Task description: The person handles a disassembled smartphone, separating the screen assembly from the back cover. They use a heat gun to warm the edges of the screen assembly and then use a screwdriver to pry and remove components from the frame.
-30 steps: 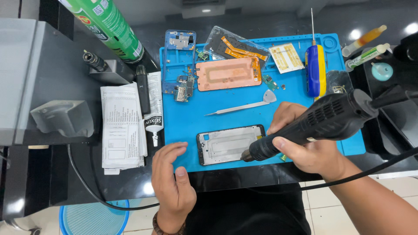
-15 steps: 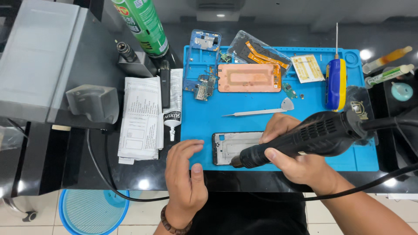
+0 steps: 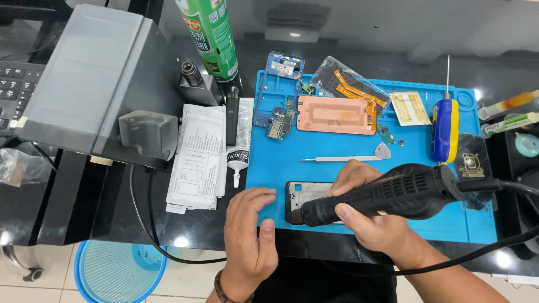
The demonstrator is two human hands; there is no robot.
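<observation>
At far left of the bench sits a grey station box (image 3: 84,78) with a green spray can (image 3: 210,36) behind it; folded paper sheets (image 3: 196,157) and a small glue tube (image 3: 238,160) lie between it and the blue work mat (image 3: 269,168), near enough to reach without leaving the mat. Left hand (image 3: 250,235) lies palm down on the mat's near edge, fingers spread flat and gripping nothing, just beside the phone frame (image 3: 303,193), apparently as a brace. Phone frame lies flat at the mat's front centre. Right hand (image 3: 370,216) is wrapped closed around a black corded rotary tool (image 3: 393,193), held low and nearly level so its nose meets the frame's lower left corner. Farther back: blue phone chassis (image 3: 281,84), copper-coloured plate (image 3: 336,115), metal pry tool (image 3: 348,158). At right, a blue-handled screwdriver (image 3: 444,129) lies parked clear of the work.
</observation>
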